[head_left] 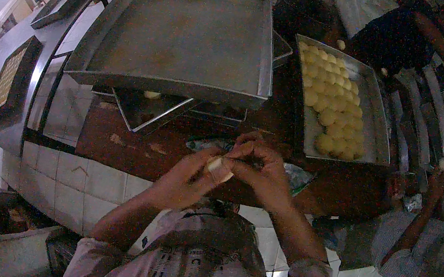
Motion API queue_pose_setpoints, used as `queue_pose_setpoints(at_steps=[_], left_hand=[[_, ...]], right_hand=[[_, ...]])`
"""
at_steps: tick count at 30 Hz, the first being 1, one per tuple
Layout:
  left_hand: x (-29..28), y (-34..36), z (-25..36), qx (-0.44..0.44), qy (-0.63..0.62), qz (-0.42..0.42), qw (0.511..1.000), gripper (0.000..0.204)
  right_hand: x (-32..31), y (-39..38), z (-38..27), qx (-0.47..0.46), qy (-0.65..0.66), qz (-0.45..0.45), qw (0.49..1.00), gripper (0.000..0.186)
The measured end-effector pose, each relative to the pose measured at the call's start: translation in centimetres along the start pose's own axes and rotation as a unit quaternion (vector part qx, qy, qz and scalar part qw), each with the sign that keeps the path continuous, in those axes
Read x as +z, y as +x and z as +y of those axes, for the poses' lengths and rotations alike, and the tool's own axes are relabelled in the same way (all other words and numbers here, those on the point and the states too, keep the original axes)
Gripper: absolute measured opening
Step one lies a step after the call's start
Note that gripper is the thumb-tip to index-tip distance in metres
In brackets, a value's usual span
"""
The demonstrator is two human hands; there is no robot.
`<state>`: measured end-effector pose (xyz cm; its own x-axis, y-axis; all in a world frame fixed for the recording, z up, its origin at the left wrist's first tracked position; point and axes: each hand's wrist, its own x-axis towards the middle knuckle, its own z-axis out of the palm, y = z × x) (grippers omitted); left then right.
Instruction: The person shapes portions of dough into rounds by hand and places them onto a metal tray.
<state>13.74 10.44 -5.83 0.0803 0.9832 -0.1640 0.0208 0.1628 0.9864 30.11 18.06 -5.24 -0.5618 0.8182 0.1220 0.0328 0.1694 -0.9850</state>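
Observation:
Both my hands meet over the near edge of the dark brown worktop [99,135]. In the fingers of my left hand [188,173] is a small pale, flat-sided piece [220,170]; whether it is dough or a wrapper I cannot tell. My right hand [267,176] is closed too, its fingertips pinched at the upper edge of that piece. A crumpled plastic bag [296,177] with a green edge lies just past my right hand. Ahead and to the right, a metal tray [376,111] holds rows of round yellowish dough balls [332,95].
A large bare baking tray [184,32] rests on other trays [147,111] ahead of me. At left, a steel counter [26,79] carries a tray of small pale pieces [11,77]. At right, a co-worker's hand [441,178] holds a small pale ball; another person [395,32] stands beyond.

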Motion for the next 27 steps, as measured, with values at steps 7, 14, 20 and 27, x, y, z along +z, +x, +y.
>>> queue_pose_setpoints(at_steps=[7, 14, 20, 27], left_hand=[[-0.9, 0.2, 0.2, -0.057, 0.057, 0.032, 0.996, 0.046], [-0.7, 0.6, 0.4, 0.007, -0.009, -0.026, 1.000, 0.042], [-1.5, -0.2, -0.7, -0.016, 0.083, 0.031, 0.996, 0.038], [-0.1, 0.3, 3.2, -0.062, 0.056, 0.037, 0.996, 0.043]], right_hand=[[-0.1, -1.1, -2.1, -0.182, -0.284, -0.030, 0.941, 0.014], [0.6, -0.3, -0.3, 0.037, 0.044, -0.004, 0.998, 0.017], [0.0, -0.6, -1.9, -0.227, -0.295, -0.027, 0.928, 0.021], [3.2, -0.6, -0.5, 0.020, 0.180, 0.117, 0.977, 0.048]])
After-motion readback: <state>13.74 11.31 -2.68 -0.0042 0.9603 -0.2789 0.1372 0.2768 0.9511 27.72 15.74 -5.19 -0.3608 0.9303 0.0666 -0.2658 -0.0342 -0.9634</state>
